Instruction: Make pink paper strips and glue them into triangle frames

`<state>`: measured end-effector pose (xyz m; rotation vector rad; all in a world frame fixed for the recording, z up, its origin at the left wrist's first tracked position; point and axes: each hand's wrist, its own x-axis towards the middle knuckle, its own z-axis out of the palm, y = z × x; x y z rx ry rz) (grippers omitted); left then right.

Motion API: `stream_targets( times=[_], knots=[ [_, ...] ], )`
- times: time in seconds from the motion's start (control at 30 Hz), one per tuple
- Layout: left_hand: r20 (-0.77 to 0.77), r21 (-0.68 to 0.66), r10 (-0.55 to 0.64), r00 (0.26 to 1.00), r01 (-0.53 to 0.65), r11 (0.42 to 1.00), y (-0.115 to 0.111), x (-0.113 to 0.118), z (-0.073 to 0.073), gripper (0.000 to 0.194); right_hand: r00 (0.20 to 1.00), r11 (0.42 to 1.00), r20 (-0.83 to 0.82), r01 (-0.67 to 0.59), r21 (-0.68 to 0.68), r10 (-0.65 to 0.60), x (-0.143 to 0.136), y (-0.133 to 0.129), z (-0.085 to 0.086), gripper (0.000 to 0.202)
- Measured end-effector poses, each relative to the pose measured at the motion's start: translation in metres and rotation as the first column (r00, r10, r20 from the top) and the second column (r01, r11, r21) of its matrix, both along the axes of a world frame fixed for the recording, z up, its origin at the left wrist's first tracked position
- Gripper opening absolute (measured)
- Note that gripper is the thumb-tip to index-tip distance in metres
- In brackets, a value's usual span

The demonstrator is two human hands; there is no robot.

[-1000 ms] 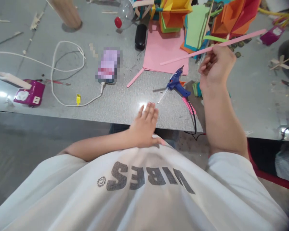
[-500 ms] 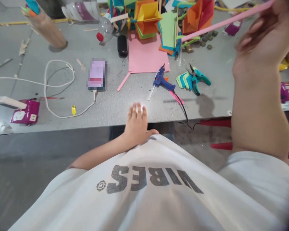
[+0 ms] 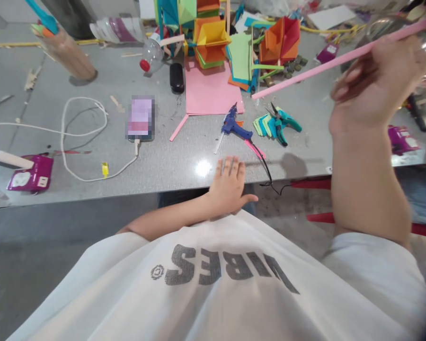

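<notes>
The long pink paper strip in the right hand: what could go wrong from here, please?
The right hand holds the pink paper strip far from its free left end, which might bend or, if lowered, catch on the pliers.
The glue gun has its cord running over the edge of the table near the left hand; a snag might drag it off.

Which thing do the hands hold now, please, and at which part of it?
The right hand holds a pink strip partway along; one end is out of view. The left hand, spread flat, holds nothing visible.
</notes>
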<state>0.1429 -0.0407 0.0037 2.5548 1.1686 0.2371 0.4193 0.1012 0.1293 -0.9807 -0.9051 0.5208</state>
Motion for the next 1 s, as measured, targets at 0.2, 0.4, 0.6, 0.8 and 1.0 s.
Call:
stream_targets(
  times=[0.2, 0.4, 0.6, 0.8, 1.0],
  knots=[
    [0.613, -0.33, -0.609, 0.504, 0.863, 0.382, 0.019, 0.025, 0.015, 0.042, 0.991, 0.993, 0.129, -0.053, 0.103, 0.039, -0.051, 0.017, -0.013, 0.044],
    [0.589, -0.247, -0.311, 0.746, 0.532, 0.81, 0.028, -0.046, 0.028, 0.032, 0.983, 0.989, 0.125, -0.139, 0.054, 0.131, -0.075, 0.03, -0.031, 0.032],
    [0.185, 0.109, 0.286, 0.94, -0.309, 0.945, 0.109, -0.126, 0.062, 0.037, 0.975, 0.975, 0.097, -0.208, 0.079, 0.2, -0.1, 0.055, -0.041, 0.025],
    [-0.141, 0.079, 0.513, 0.847, -0.507, 0.858, 0.194, -0.129, 0.046, 0.046, 0.958, 0.963, 0.093, -0.269, -0.018, 0.27, -0.122, 0.071, -0.047, 0.03],
    [-0.186, 0.076, 0.47, 0.863, -0.464, 0.882, 0.202, -0.121, 0.028, 0.041, 0.908, 0.91, 0.137, -0.366, -0.196, 0.395, -0.12, 0.067, -0.08, 0.024]
  ],
)
